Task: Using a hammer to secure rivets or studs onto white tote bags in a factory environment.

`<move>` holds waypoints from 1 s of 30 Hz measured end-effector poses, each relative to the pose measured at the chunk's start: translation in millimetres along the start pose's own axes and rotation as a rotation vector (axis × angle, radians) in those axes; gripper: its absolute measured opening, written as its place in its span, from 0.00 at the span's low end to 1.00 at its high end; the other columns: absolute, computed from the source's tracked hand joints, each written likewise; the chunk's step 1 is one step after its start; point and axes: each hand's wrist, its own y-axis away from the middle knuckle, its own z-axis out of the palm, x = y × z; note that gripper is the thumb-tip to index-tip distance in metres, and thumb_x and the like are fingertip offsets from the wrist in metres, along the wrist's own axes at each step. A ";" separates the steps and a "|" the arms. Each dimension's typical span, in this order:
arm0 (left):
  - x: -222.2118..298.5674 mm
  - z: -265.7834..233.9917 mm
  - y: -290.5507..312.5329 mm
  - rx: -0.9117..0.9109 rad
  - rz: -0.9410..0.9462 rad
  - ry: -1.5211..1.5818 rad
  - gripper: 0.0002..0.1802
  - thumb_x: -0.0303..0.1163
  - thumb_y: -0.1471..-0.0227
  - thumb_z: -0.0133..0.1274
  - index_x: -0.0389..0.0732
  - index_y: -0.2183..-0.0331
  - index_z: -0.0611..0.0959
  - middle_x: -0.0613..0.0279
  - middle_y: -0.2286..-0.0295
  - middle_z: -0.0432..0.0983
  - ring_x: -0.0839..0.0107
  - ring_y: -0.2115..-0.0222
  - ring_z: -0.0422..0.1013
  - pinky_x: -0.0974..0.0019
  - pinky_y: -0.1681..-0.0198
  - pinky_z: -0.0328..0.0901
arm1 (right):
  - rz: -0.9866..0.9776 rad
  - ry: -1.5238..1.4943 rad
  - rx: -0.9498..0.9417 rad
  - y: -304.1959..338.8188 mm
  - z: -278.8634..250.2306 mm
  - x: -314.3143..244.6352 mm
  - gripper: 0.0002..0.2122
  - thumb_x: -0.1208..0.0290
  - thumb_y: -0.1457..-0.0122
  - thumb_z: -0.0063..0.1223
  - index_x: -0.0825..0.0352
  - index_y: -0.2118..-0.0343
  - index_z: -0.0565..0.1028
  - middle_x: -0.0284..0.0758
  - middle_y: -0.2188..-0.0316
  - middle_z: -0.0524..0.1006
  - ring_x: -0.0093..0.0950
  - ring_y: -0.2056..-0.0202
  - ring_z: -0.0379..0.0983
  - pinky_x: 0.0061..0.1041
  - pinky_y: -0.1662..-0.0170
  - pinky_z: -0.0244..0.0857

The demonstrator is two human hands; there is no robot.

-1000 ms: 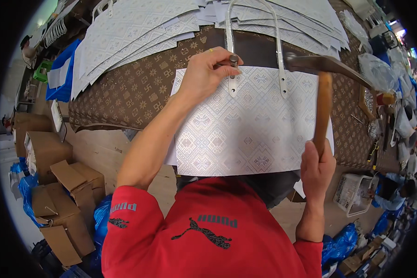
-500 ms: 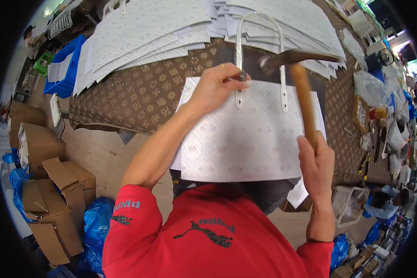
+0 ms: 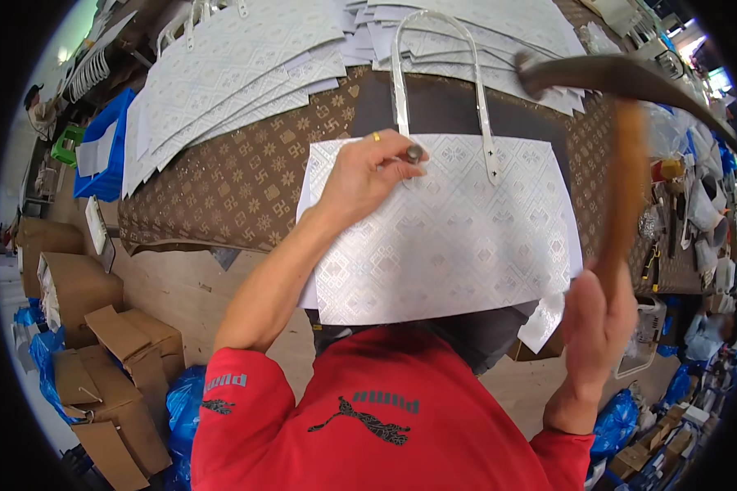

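A white bag panel (image 3: 442, 245) with a silvery geometric pattern lies in front of me, its near part over my lap. A looped white handle (image 3: 492, 168) is on its far edge; small dark marks show on the right end tab. Closed at the left end tab, my left hand (image 3: 364, 176) pinches a short metal punch (image 3: 415, 154) and hides most of that tab. My right hand (image 3: 599, 323) is wrapped round the wooden handle of a hammer (image 3: 626, 188), raised to the right of the panel. The hammer's dark head is up and apart from the punch.
Brown patterned cloth (image 3: 246, 196) covers the table, with a dark board (image 3: 520, 127) under the panel's far edge. Stacks of similar panels (image 3: 246, 69) lie beyond. At left are a blue crate (image 3: 106, 151) and cardboard boxes (image 3: 110, 389). Pliers (image 3: 650, 266) lie at right.
The hammer has swung up and to the right, away from the punch, and its head looks larger. My left hand keeps its pinch, and the punch now shows more end-on.
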 end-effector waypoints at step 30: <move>4.4 100.8 -93.1 -0.073 0.053 -0.004 0.08 0.22 0.47 0.60 0.35 0.63 0.85 0.60 0.70 0.80 0.75 0.70 0.76 0.70 0.65 0.69 | 0.101 -0.090 0.144 -13.0 -47.1 57.0 0.07 0.68 0.31 0.51 0.65 0.65 0.70 0.20 0.82 0.62 0.08 0.83 0.53 0.12 0.81 0.46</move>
